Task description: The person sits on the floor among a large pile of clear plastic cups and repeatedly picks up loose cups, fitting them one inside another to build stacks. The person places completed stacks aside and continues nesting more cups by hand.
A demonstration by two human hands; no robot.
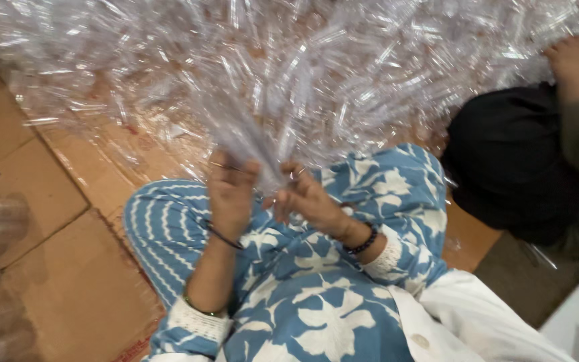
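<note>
Two hands, L & R, grips closed on crinkly clear plastic bundle.

Bright, even light falls from overhead, and white glare sparks all over the heap of clear plastic tubes across the top of the frame. Motion blur smears the whole picture, worst at the lower left edge. Shadows are soft, darkest at the right.
</note>
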